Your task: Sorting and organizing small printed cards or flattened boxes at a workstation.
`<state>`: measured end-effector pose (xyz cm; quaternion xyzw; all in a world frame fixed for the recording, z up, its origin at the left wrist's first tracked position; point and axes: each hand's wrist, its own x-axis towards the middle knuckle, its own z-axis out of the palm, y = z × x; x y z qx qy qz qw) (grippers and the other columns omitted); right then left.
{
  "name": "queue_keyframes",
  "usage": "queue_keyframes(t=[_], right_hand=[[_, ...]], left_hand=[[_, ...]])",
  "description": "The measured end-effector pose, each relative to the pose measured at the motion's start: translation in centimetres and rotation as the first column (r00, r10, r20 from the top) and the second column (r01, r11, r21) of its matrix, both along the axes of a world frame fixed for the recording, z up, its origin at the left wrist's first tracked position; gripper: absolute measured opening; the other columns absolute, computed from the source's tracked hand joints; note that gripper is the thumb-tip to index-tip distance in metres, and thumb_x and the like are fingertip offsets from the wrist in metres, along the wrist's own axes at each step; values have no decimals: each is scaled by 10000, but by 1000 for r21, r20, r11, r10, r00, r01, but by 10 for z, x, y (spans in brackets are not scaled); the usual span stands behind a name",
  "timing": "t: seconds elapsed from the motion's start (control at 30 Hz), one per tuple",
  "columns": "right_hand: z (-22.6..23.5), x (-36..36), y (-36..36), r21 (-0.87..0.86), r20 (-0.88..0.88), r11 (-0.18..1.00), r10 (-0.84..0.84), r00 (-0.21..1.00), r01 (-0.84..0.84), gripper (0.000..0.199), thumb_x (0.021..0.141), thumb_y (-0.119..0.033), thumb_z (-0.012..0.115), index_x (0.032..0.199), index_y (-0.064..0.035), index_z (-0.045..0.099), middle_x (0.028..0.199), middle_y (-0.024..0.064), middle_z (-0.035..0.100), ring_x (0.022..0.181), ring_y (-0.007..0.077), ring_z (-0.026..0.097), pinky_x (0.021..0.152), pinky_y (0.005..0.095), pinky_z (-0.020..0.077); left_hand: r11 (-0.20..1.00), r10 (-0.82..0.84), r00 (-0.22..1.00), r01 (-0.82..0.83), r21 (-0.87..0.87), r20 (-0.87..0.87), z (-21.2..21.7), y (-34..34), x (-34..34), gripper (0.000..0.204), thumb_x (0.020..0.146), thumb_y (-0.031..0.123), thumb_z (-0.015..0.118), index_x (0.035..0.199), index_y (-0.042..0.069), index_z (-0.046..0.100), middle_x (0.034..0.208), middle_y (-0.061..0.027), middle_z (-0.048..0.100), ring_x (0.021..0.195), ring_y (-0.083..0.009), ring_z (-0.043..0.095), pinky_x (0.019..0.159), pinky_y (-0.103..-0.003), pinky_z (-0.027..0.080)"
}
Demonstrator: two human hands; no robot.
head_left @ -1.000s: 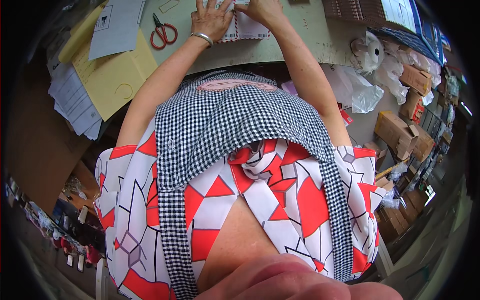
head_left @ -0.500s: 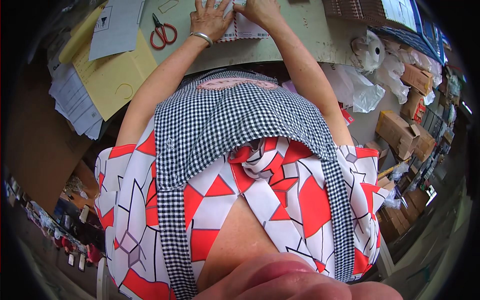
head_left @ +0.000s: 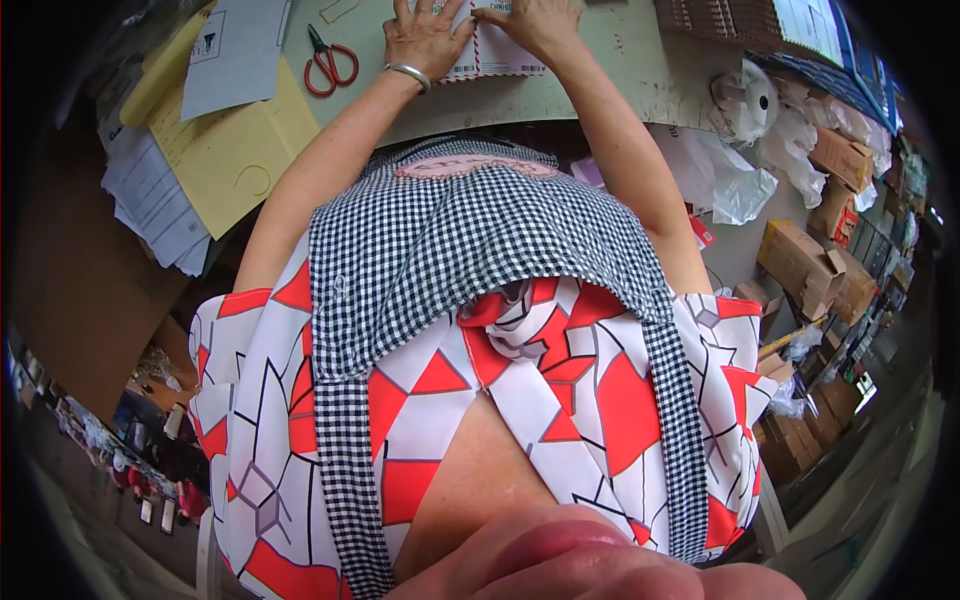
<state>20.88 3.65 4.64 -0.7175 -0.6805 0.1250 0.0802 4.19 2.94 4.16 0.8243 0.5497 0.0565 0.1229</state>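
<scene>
White printed card stock [head_left: 511, 62] with barcodes lies on the table at the top edge of the view. A red-and-white striped band runs down its middle, and similar stripes edge its near side. My left hand [head_left: 428, 42], with a silver bangle at the wrist, rests flat on the left half, fingers apart. Over the right half lies my right hand [head_left: 541, 24], its thumb stretched toward the striped band; its fingertips are partly cut off by the frame. Red-handled scissors [head_left: 330, 68] lie left of my left hand.
Yellow paper [head_left: 235, 160] and white sheets [head_left: 160, 205] lie at the left. Stacked cards [head_left: 715, 22] and a blue crate [head_left: 850, 75] stand at the far right. A white roll [head_left: 746, 101], plastic bags [head_left: 738, 180] and cardboard boxes [head_left: 797, 262] are at the right.
Both hands stay on the card stock. My right hand has shifted slightly right, its thumb still near the striped band. The whole table scene sits slightly further right in the view.
</scene>
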Motion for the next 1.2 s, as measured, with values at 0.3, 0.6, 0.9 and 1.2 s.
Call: queue_keyframes(t=[0.3,0.6,0.9,1.2], right_hand=[[41,20,66,-68,-53,997,44,998,-48,518,700,-410,768,935,32,636,931,235,648,948,378,621,816,452,510],[49,73,108,-75,-193,995,-83,978,70,546,697,-387,749,950,80,623,944,291,644,937,429,619,829,476,502],[-1,45,49,-35,-151,996,-83,985,78,589,678,-423,752,895,113,641,872,312,647,881,430,644,788,463,523],[-91,23,31,-91,-38,976,-201,979,197,599,737,-443,688,1080,46,637,1094,297,619,1051,404,601,878,466,499]], left_hand=[[999,-29,999,27,43,46,25,62,31,517,899,345,496,1392,211,418,1381,-146,409,1289,-429,326,936,-579,413],[995,-50,998,47,87,35,26,101,74,516,910,361,487,1398,217,409,1379,-145,412,1283,-436,331,922,-577,424],[1000,4,1000,-4,-24,19,-25,36,23,604,880,486,516,1418,240,394,1410,-125,384,1323,-439,284,963,-583,400],[998,30,1000,-30,-55,6,-106,-60,-78,638,863,495,536,1429,246,380,1426,-125,358,1343,-427,243,987,-603,374]])
